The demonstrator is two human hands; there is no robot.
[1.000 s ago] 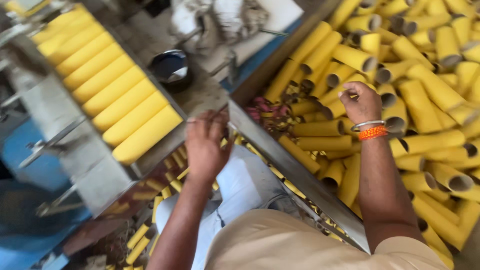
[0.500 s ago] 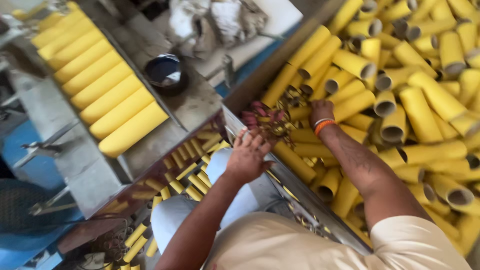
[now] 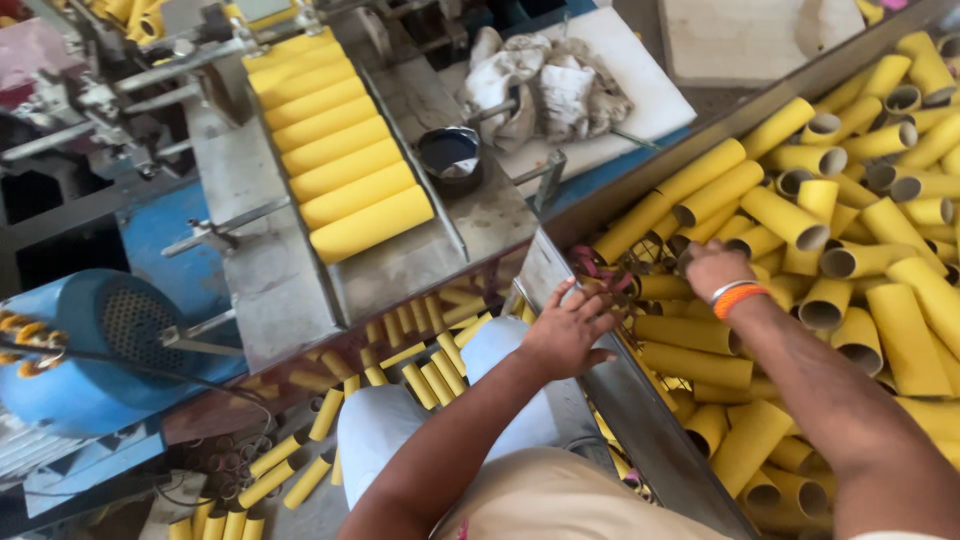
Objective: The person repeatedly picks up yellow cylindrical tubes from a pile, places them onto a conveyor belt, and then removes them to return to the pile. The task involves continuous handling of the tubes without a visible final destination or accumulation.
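While both hands (image 3: 565, 330) reach in, yellow tubes (image 3: 690, 333) seemingly lie crosswise.

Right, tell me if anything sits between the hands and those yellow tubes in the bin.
Nothing visible does. The right hand already lies among the yellow tubes, and the left hand rests on the bin's metal rim beside them.

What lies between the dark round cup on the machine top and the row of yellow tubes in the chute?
In the head view, only bare grey metal of the machine top and the chute's thin raised rail lie between the dark cup and the row of yellow tubes.
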